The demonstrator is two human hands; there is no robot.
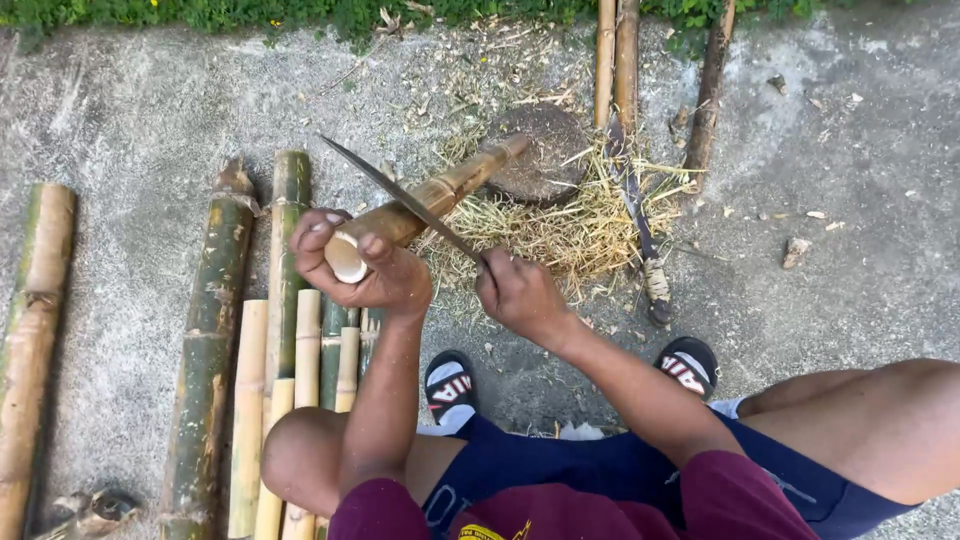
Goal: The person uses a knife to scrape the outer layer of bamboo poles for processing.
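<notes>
While the left hand grips the bamboo piece (far end on a round block), the right hand clasps a long knife laid across it

Outdoor yard, concrete ground, bamboo poles

We count two knives, one round block, two sandals, three large green bamboo poles and three thin poles at the top.
</notes>
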